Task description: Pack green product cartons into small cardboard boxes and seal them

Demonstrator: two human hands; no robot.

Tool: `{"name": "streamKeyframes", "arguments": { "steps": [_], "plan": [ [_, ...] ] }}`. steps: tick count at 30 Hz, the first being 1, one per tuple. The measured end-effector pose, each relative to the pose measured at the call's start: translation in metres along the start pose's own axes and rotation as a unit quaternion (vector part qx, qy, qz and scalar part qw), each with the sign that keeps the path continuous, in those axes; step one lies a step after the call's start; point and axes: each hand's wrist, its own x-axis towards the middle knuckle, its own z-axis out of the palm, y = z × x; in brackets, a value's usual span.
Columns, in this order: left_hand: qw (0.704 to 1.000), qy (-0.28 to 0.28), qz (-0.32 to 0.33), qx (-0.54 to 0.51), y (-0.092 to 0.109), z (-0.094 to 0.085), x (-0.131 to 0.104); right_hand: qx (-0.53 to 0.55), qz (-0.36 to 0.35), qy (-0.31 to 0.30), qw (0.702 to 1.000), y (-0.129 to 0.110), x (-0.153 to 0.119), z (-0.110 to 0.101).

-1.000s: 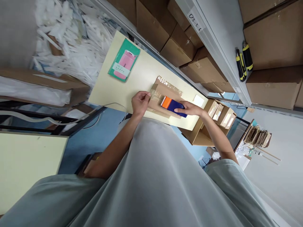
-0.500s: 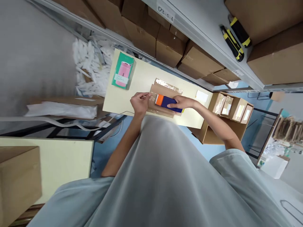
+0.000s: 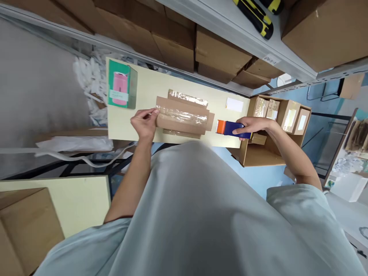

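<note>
A brown cardboard piece [image 3: 179,124] with open flaps lies on the pale tabletop in front of me. A shiny strip of clear packing tape [image 3: 184,115] runs along its middle. At its left edge, my left hand [image 3: 145,122] is closed, thumb and finger pinching at the tape's end. My right hand [image 3: 248,126] grips a dark blue tape dispenser [image 3: 231,128] with an orange front. The dispenser is to the right of the cardboard, held near the table's right end. Whether tape still joins it to the strip I cannot tell.
A green box with a pink picture [image 3: 119,84] stands on the table's left end. A white label sheet [image 3: 234,104] lies at the right. An open carton [image 3: 247,153] holding smaller boxes is beyond that end. A shelf [image 3: 218,34] with cartons and yellow-black cutters [image 3: 257,17] runs above.
My right hand has moved the tape dispenser rightward, off the cardboard. Tape now shows along the cardboard's middle. My left hand stays at the left edge, and the view has shifted.
</note>
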Motion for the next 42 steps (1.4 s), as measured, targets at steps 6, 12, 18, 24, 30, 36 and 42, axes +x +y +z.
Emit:
{"name": "streamKeyframes", "arguments": {
  "steps": [6, 12, 18, 24, 30, 36, 42],
  "plan": [
    [0.999, 0.005, 0.012, 0.042, 0.001, 0.004, 0.0, -0.071, 0.02, 0.045, 0.996, 0.037, 0.028, -0.008],
    [0.999, 0.022, -0.003, 0.049, 0.002, 0.006, 0.0, -0.183, 0.077, 0.107, 0.974, 0.046, 0.079, 0.007],
    [0.998, 0.013, -0.013, 0.059, 0.003, 0.006, 0.002, -0.224, 0.086, 0.166, 0.957, 0.032, 0.111, 0.034],
    [0.997, 0.0, 0.003, 0.08, 0.004, 0.004, -0.001, -0.242, 0.179, 0.293, 0.907, 0.026, 0.137, 0.073],
    [0.988, 0.038, 0.11, 0.101, 0.045, 0.018, -0.019, -0.184, 0.142, 0.395, 0.889, 0.011, 0.095, 0.077],
    [0.918, -0.106, 0.382, 0.004, 0.163, 0.061, -0.051, -0.169, 0.0, 0.476, 0.863, -0.077, 0.03, 0.047],
    [0.876, -0.053, 0.473, -0.08, 0.269, 0.074, -0.024, -0.314, -0.132, 0.495, 0.799, -0.2, 0.006, -0.017]
  ]
}}
